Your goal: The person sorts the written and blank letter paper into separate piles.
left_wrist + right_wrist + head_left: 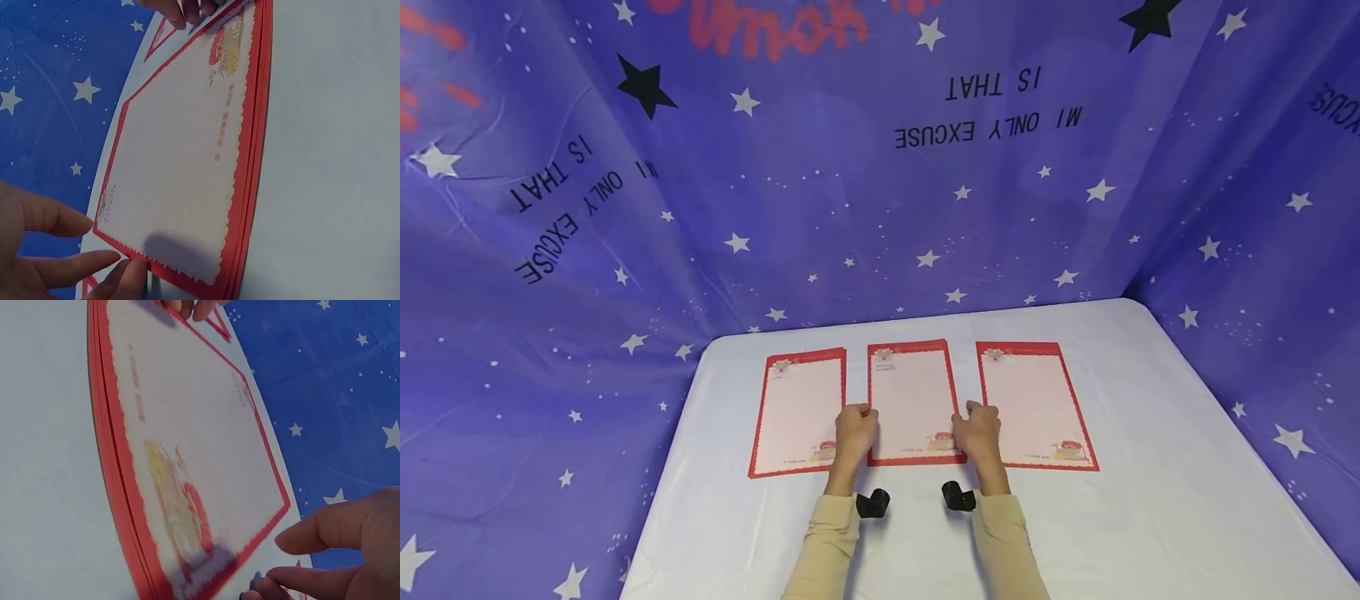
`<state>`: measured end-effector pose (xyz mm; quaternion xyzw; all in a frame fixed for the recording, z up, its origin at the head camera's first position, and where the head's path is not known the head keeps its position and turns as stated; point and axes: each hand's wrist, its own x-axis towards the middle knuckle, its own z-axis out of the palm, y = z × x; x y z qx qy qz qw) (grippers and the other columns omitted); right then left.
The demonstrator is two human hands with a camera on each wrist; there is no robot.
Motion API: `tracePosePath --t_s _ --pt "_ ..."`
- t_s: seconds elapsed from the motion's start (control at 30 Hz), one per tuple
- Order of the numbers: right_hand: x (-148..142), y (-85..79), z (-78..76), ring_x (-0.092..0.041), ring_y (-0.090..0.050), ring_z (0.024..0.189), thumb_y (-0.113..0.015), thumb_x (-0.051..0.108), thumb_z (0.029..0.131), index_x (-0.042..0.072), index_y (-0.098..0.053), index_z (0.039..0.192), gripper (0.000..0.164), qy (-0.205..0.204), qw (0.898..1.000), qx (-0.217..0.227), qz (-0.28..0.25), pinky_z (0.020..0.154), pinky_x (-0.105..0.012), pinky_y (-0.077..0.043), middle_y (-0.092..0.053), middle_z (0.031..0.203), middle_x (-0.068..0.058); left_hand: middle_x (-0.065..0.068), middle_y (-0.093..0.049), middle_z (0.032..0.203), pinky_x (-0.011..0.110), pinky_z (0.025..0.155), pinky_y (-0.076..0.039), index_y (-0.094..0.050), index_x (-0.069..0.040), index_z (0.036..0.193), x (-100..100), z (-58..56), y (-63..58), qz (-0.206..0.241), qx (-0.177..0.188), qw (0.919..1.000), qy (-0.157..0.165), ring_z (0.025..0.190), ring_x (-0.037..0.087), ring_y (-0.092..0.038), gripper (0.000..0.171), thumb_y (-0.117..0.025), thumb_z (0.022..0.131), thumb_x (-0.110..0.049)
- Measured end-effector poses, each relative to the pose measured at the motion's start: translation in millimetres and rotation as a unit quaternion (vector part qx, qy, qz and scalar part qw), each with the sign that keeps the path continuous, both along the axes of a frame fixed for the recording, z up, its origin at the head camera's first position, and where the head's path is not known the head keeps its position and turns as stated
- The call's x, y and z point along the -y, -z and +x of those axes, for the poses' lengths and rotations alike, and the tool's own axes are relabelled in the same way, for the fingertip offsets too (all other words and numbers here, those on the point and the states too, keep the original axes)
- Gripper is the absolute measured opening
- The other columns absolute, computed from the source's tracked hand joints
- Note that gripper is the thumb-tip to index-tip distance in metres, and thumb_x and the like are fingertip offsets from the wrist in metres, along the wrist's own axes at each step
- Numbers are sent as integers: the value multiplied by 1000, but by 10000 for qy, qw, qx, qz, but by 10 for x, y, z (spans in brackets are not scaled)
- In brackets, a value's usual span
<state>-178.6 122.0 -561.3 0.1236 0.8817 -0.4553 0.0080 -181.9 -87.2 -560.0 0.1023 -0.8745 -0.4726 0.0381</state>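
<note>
Three stacks of red-bordered paper sheets lie flat in a row. My left hand [855, 433] is at the left edge of the middle stack [910, 404], and my right hand [977, 433] is at its right edge. In the left wrist view, the left fingertips [139, 270] touch the stack's side, with the thumb just off a corner. Thumb and fingers of the right hand [337, 550] are extended beside the opposite side in the right wrist view; whether they touch it I cannot tell. Several layered red edges show along the stack's near side.
The left stack [797, 417] lies close to my left hand, the right stack [1030, 400] close to my right. All rest on a white-covered table [1150, 500]. Purple star-printed cloth [850, 208] hangs behind and beside it. Black wrist cameras [874, 503] jut inward from both sleeves.
</note>
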Motion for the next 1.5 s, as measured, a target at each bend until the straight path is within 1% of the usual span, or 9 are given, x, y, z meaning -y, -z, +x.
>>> tracePosePath --t_s 0.13,0.2,0.37,0.7,0.83,0.97,1.13,1.33,1.5 --pt "62 18 3 -60 -51 121 -58 5 93 -23 -59 128 45 -12 9999 -66 -77 104 -64 -44 -51 128 -46 17 -57 70 38 61 -44 -62 12 75 8 -10 28 94 92 9999 -64 76 34 -58 23 -59 92 -4" --pt "94 24 7 -60 -50 123 -58 4 92 -23 -59 128 45 28 9999 -92 -144 104 -64 -44 -50 130 -48 19 -59 72 38 63 -46 -63 13 76 17 -10 44 147 125 9998 -1 78 36 -60 23 -58 92 -4" --pt "169 68 6 -62 -44 127 -57 1 92 -23 -59 128 44 108 9994 -304 -149 107 -66 -39 -47 131 -49 38 -68 114 55 93 -55 -68 23 113 23 10 50 113 -119 9997 156 110 49 -66 33 -59 90 1" --pt "379 213 18 -53 -46 108 -59 -6 90 -17 -59 135 47 342 9923 -1171 214 94 -60 -39 -51 117 -39 42 -48 124 60 107 -34 -55 26 131 -40 53 -18 -855 207 9946 547 122 51 -40 51 -63 92 -6" --pt "456 236 20 -47 -58 101 -57 -12 92 -14 -63 133 42 462 9836 -1714 -306 87 -55 -48 -58 108 -32 33 -58 114 48 92 -48 -55 22 135 18 43 -16 -237 -110 9987 449 105 39 -54 50 -62 89 4" --pt "538 186 13 -29 -57 83 -54 -14 94 -8 -67 131 40 579 9749 -1966 -868 73 -36 -47 -61 97 -22 26 -64 112 35 73 -51 -54 12 142 168 58 -68 779 -141 9966 225 88 26 -62 52 -59 90 10" --pt "700 82 15 -21 -56 84 -56 -10 98 -3 -66 137 40 490 9686 -2020 -1366 69 -20 -45 -64 105 -20 27 -64 120 32 71 -52 -56 4 146 447 122 -179 1138 -379 9928 -66 95 30 -67 50 -60 96 6" --pt "1032 2 78 -27 -67 93 -63 -8 98 -1 -64 139 41 181 9612 -2123 -1752 77 -24 -55 -68 112 -17 26 -67 118 24 72 -49 -60 0 145 927 273 -261 1442 -505 9868 -542 106 35 -71 44 -62 101 -3" --pt "1396 9 91 -26 -68 85 -65 -11 95 -8 -65 133 38 -415 9517 -2492 -1747 71 -24 -56 -66 102 -17 23 -69 114 17 71 -47 -66 -1 139 1315 395 -252 1262 -629 9833 -1155 95 16 -69 38 -66 102 -8"
